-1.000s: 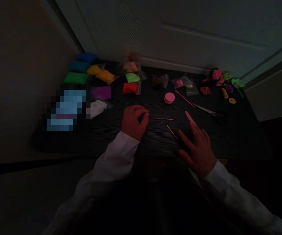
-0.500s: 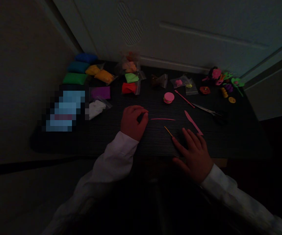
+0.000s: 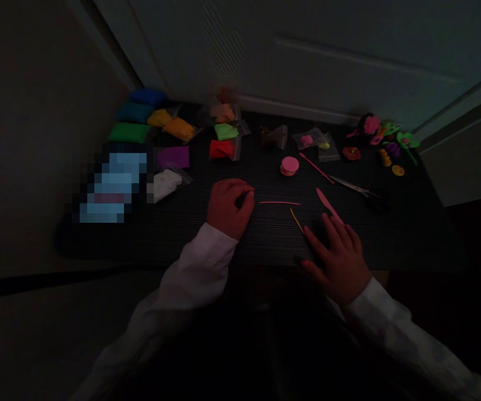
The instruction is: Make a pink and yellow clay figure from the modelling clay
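Observation:
My right hand [image 3: 340, 256] lies flat with its fingers spread, over the lower end of a thin yellow-orange clay strand [image 3: 295, 218]. Its forefinger touches the strand, and part of the strand is hidden beneath the hand. A pink plastic clay knife [image 3: 327, 203] lies just beyond its fingertips, partly covered. My left hand [image 3: 229, 209] rests curled on the dark table, thumb tip meeting the forefinger, with nothing visible in it. To its right is a thin pink clay strand [image 3: 280, 203]. Farther back stands a pink round layered clay piece [image 3: 289, 165] with green at its middle.
Scissors [image 3: 355, 188] and a pink stick tool [image 3: 316, 168] lie right of centre. Bagged clay, such as a red pack [image 3: 221, 148] and a purple pack [image 3: 174, 157], lines the back left near a blurred-out screen [image 3: 115, 186]. Small clay flowers [image 3: 371, 125] sit at the back right.
My right hand slid left and toward me, then back right and away, and the yellow-orange strand shifted with it. The clay knife was uncovered, then partly covered again. My left hand stayed put.

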`<state>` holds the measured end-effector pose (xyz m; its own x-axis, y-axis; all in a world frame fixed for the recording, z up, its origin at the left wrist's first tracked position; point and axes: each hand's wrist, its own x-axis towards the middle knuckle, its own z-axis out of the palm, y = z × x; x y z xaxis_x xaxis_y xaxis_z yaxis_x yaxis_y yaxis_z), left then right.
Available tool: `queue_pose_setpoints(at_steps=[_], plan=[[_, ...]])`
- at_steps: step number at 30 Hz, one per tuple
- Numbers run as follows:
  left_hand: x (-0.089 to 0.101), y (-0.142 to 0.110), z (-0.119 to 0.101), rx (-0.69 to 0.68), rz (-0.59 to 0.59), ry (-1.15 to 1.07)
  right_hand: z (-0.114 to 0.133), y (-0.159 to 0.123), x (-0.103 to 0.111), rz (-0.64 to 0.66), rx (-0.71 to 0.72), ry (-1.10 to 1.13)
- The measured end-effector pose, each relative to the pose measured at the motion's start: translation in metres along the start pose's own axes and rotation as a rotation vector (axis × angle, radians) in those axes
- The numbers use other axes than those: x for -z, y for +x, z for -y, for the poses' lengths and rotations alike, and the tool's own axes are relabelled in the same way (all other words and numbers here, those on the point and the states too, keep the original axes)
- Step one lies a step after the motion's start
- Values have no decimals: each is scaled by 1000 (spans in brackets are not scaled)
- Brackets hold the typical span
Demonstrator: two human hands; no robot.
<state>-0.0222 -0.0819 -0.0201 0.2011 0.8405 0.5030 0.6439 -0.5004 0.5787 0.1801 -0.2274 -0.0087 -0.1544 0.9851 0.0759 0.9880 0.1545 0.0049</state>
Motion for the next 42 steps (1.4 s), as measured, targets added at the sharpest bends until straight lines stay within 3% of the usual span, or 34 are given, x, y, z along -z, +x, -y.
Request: queue_pose_setpoints(at_steps=[4,10,14,22,42], plan=[[0,0,0,0,3,10,5,-2,1,50,82,20],[0,0,0,-12,3,11,-10,0,-1,-19,2,7],[0,0,-1,-17,-2,3,-18,6,-1,-35,26,13],[0,0,0,-7,7,3,-5,11,-1,-7,85,32],[-1,0,0,-14,2,8,-1,13,0,-12,45,10]])
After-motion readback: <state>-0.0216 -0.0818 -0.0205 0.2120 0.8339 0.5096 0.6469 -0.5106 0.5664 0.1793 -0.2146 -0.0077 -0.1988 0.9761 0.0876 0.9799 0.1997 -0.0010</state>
